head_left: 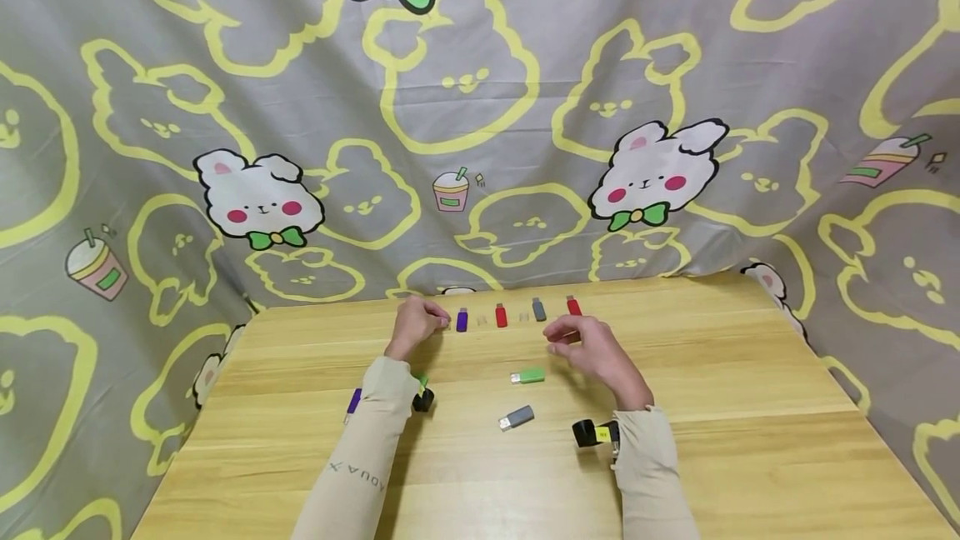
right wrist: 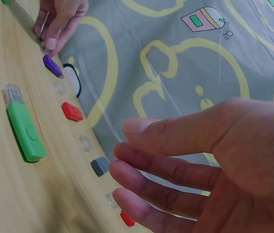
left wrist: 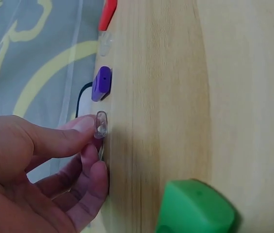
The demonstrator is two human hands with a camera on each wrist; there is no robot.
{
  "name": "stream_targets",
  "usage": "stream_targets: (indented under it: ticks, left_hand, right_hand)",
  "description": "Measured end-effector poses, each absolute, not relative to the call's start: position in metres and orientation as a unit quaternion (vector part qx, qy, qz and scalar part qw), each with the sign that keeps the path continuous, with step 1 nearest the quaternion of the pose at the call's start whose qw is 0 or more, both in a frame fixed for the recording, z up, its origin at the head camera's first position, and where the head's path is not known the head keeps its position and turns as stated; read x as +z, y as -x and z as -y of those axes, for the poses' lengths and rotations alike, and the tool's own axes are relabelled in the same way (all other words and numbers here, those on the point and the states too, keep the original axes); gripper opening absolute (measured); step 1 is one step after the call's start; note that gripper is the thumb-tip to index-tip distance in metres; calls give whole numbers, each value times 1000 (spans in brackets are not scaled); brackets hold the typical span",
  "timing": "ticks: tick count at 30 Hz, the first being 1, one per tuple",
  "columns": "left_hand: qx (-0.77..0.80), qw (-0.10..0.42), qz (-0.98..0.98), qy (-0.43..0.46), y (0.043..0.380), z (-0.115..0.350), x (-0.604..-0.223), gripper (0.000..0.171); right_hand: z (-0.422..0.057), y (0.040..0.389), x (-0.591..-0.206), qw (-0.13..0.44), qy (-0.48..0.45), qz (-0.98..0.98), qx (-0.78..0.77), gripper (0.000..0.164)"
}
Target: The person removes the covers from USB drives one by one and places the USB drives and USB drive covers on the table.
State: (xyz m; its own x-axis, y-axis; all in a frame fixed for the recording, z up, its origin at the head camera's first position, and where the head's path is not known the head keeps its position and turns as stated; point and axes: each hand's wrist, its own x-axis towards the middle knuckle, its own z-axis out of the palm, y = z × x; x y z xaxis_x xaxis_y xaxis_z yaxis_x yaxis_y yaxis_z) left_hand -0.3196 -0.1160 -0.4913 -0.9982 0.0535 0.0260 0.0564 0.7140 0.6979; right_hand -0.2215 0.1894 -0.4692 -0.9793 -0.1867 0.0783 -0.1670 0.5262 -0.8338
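Note:
At the left end of a row by the table's back edge, my left hand (head_left: pixel 414 325) pinches a small clear cap (left wrist: pixel 101 124) between thumb and fingers, close over the wood. The row holds a purple USB stick (head_left: pixel 462 320), a red USB stick (head_left: pixel 501 316), a grey USB stick (head_left: pixel 538 310) and another red USB stick (head_left: pixel 573 306). Clear caps (right wrist: pixel 86 142) lie between these sticks. Near the row's right end, my right hand (head_left: pixel 592 347) hovers with loosely bent fingers and nothing in them. In front lies a green USB stick (head_left: pixel 529 376) with its clear cap on.
Nearer me is another grey USB stick (head_left: pixel 516 417). A second purple USB stick (head_left: pixel 353 403) is partly hidden by my left sleeve, and a green stick (left wrist: pixel 192 208) lies by that wrist. A patterned curtain (head_left: pixel 465 232) hangs right behind the wooden table (head_left: pixel 750 373).

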Motion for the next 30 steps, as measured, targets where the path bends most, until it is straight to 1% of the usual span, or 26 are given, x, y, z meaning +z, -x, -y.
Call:
stream_targets:
  ticks: [4, 10, 16, 18, 23, 28, 30]
  left_hand:
    - [-410, -7, 912, 28, 314, 122, -493, 4]
    - [-443, 32, 894, 48, 294, 127, -490, 8]
    - [-502, 58, 862, 41, 272, 119, -483, 11]
    - [-516, 56, 853, 55, 264, 116, -481, 13]
    - [-538, 30, 838, 89, 251, 110, -477, 18]
    - [-565, 47, 819, 88, 248, 110, -470, 17]
    - [-568, 42, 816, 94, 246, 111, -470, 17]
  right_hand:
    - [-186, 220, -470, 20, 99, -874, -475, 17]
    - [-180, 220, -469, 24, 99, -879, -466, 17]
    - [-171, 220, -465, 25, 112, -876, -469, 20]
    - [-168, 219, -465, 31, 112, -873, -473, 21]
    - [-161, 220, -470, 42, 110, -873, -474, 19]
    - [-155, 222, -478, 62, 115, -880, -456, 19]
    - [-153, 221, -480, 75, 115, -886, -442, 20]
